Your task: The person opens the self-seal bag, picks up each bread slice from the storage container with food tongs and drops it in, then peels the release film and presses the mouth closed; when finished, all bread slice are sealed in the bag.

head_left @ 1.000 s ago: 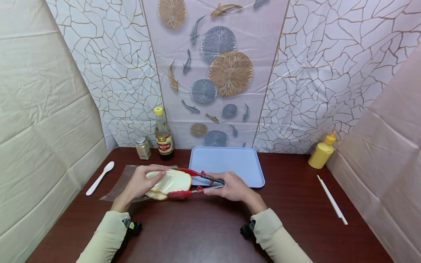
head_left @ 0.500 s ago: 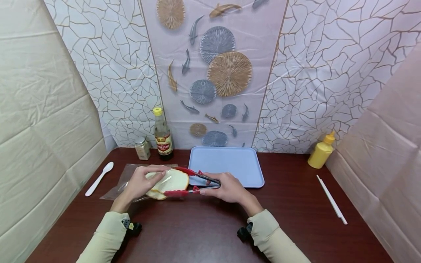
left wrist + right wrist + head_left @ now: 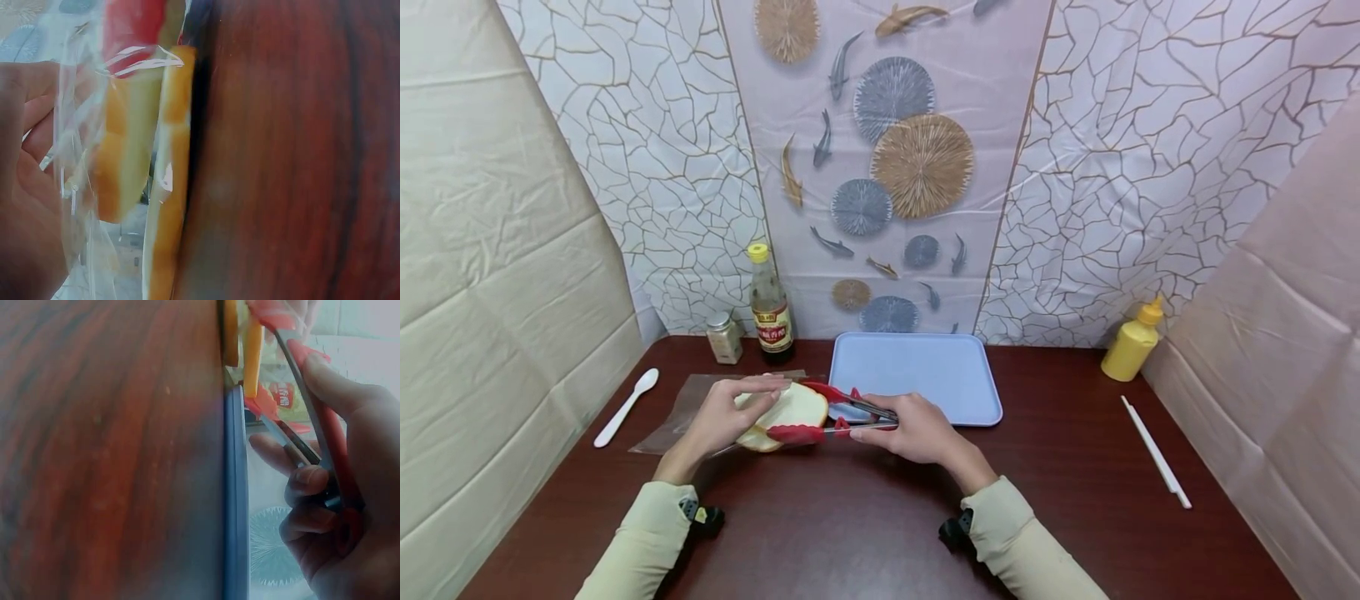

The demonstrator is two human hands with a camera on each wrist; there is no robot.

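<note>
My left hand (image 3: 722,417) holds the clear plastic bag (image 3: 681,408) near its mouth, the film between thumb and fingers. Two slices of bread (image 3: 797,406) with golden crusts lie in the bag, one partly over the other; the left wrist view shows their crusts (image 3: 177,87) through the film. In my right hand (image 3: 921,429) is a pair of tongs (image 3: 838,431) with red tips, their arms spread to either side of the upper slice. The right wrist view shows its fingers curled round the tongs' handle (image 3: 331,444). The left fingers' undersides are hidden in the head view.
A blue tray (image 3: 917,367) lies behind the tongs. At the back left stand a sauce bottle (image 3: 771,312) and a shaker (image 3: 725,340), with a white spoon (image 3: 625,408) nearby. On the right are a yellow squeeze bottle (image 3: 1131,343) and white chopsticks (image 3: 1156,454).
My right hand has moved a little left with the tongs, the red tips reaching farther along the bread. The upper slice has slid slightly left. My left hand has barely moved.
</note>
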